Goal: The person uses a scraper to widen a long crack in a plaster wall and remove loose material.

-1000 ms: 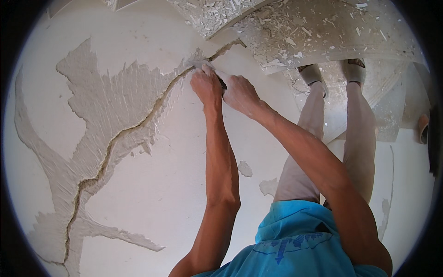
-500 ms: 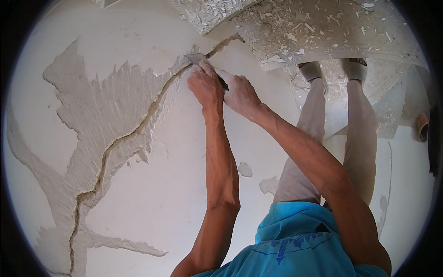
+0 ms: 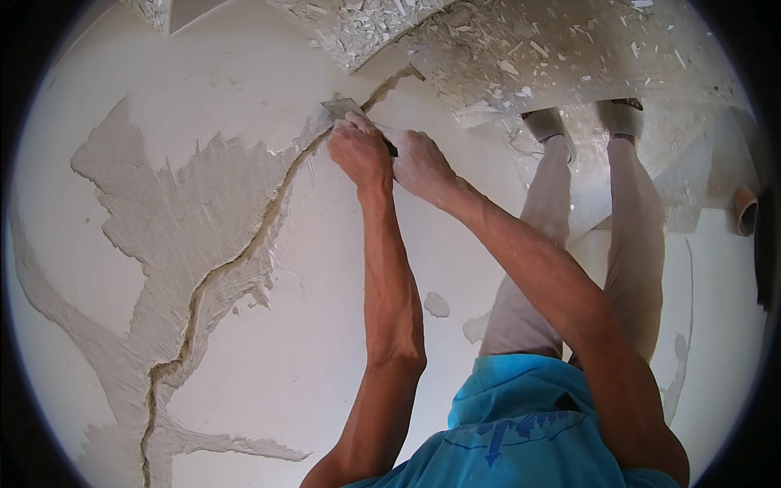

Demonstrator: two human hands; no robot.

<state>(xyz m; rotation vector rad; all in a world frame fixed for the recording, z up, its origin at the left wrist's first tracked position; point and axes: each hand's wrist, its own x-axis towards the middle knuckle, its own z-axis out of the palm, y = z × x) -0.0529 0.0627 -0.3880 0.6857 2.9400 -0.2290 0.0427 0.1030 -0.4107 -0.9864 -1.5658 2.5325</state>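
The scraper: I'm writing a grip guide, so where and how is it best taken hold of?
On the scraper, probably grip the dark handle, coming from the picture's lower right. The thin, flat blade points to the upper left, near the crack, so that approach should keep clear of its edge. The left hand and right hand hide much of the handle.

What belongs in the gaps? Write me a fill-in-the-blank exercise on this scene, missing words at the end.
1. The left grip and the right grip are on the same scraper; the one nearer its blade is the ____ one.
2. The crack beside the grey patch is on the picture's left, while the legs are on its ____.
3. The person's shirt is coloured ____.
4. Most of the loose white chips lie near the picture's ____ edge.

Missing words: left; right; blue; top.
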